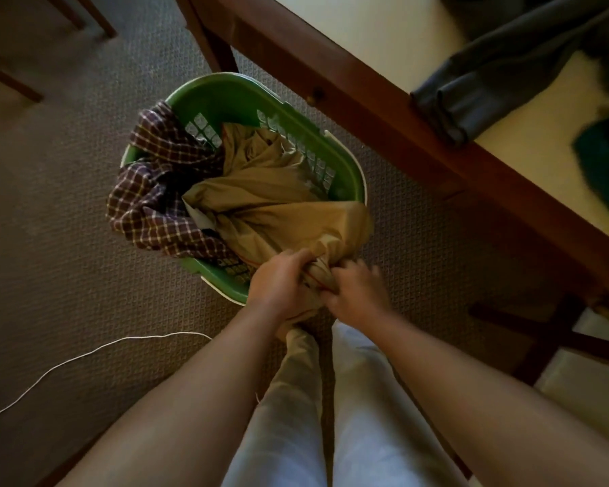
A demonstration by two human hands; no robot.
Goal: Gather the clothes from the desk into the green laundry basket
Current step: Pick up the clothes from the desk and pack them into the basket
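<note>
Fingers [297, 258] of both hands clutch tan garment [271, 202] bunched over green basket [232, 93] rim.

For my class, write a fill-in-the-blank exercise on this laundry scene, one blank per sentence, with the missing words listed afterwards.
1. Both hands, left hand and right hand, grip the ____ coloured garment.
2. The checked shirt hangs over the rim of the ____ basket.
3. The grey garment lies on the ____.
4. The white cord lies on the ____.

Missing words: tan; green; desk; carpet
</note>
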